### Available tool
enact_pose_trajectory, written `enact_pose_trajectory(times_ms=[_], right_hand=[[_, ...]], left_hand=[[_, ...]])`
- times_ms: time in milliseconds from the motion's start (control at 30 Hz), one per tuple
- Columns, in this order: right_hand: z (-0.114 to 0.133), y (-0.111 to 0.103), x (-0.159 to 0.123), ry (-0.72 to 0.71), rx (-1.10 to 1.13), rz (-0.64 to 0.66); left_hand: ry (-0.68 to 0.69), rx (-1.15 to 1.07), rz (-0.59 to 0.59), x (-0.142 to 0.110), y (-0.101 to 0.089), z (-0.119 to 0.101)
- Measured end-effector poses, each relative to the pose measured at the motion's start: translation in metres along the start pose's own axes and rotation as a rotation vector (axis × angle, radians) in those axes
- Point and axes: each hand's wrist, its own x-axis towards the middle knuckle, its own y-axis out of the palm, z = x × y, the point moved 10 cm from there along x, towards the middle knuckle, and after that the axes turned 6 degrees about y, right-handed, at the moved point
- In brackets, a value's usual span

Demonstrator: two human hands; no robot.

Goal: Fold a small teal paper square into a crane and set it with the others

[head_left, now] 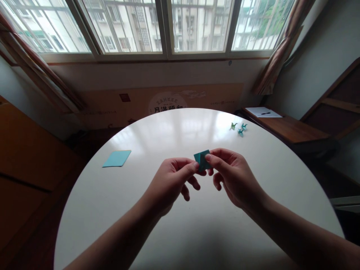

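A small folded piece of teal paper [201,159] is held above the middle of the round white table [180,225]. My left hand [171,182] pinches its left edge with thumb and forefinger. My right hand [232,172] pinches its right side, fingers curled. A flat square sheet of light blue paper [117,158] lies on the table to the left. Three small folded teal paper figures [239,128] stand near the table's far right edge.
A wooden side desk [289,127] with a white sheet and a pen [263,112] stands at the right. Beyond the table a wide window [165,26] and curtains at both sides. A printed cardboard panel [168,101] leans below the sill.
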Motion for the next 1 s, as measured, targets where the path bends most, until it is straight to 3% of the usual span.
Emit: enact_pose_trajectory(times_ms=[267,533,733,1000], right_hand=[[0.002,-0.001,-0.001,-0.037,-0.01,-0.005],[-0.001,0.005,-0.003,-0.014,-0.056,0.039],[-0.005,0.013,-0.004,0.05,-0.06,0.116],[-0.007,0.009,-0.002,0.059,-0.07,0.077]], left_hand=[[-0.044,-0.106,0.004,0.001,0.0,0.003],[0.112,0.036,-0.066,0.001,-0.011,-0.01],[0.113,0.077,-0.173,0.001,-0.02,-0.012],[0.104,0.072,-0.174,0.003,-0.021,-0.01]])
